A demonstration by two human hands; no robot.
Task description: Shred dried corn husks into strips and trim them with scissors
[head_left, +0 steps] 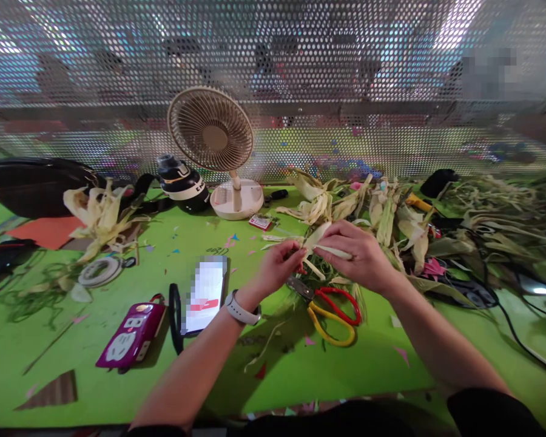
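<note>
My left hand [277, 267], with a pale watch band at the wrist, is closed in a pinch at one end of a pale corn husk strip [317, 235]. From the other side my right hand [357, 255] grips the same husk; a narrow pale piece pokes out between its fingers. A bit of red shows by the left fingertips, too small to name. Just below the hands lie scissors [332, 326] with one red and one yellow handle, blades partly under husk scraps. More corn husks [384, 212] are heaped behind and to the right.
A fan [212, 130] and a dark bottle [184, 185] stand before the perforated metal screen [300, 73]. Left of my forearm are a phone [207, 294] and a purple pouch [134, 334]. A roll of tape [100, 271] lies farther left. Black cables [505, 315] cross the right side.
</note>
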